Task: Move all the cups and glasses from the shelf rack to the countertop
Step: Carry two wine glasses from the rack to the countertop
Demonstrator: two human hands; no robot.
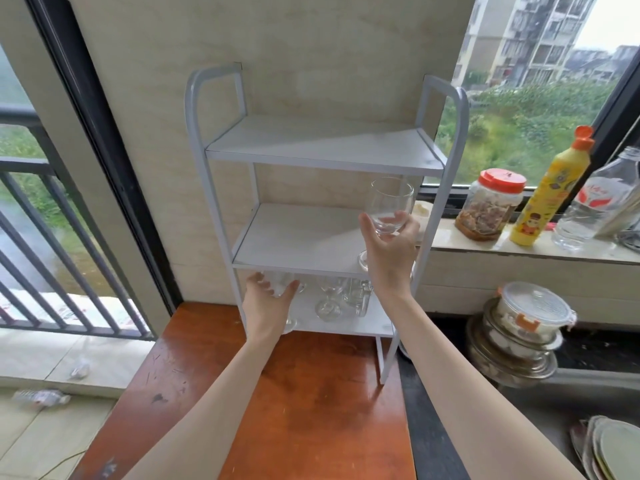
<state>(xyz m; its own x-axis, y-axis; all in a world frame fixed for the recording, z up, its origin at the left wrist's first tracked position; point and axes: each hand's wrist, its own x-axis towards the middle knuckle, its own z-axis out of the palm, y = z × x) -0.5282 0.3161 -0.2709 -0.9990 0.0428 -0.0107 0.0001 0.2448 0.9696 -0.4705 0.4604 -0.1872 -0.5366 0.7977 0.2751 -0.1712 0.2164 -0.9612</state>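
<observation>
While cupped around clear rounded stemware, both hands: right hand (389, 249) fingers on goblet (391, 206), left hand (268, 299) on glass (282, 284).

Clear stemmed glasses on a white three-tier shelf rack (322, 161) that stands on a reddish-brown surface (294, 403).

One clear wine glass (391, 206) is upright at the right front of the middle shelf, its rounded bowl above the shelf board and its foot near the shelf's front edge, with the right hand (389, 251) wrapped around the lower bowl and stem. On the bottom shelf, a second clear glass (282, 289) at the left is partly hidden in the left hand (268, 299), whose fingers close around it. Beside it stand another stemmed glass (329, 296) near the middle and a clear glass mug (358, 294) to its right, close together. The top shelf holds no glassware.
</observation>
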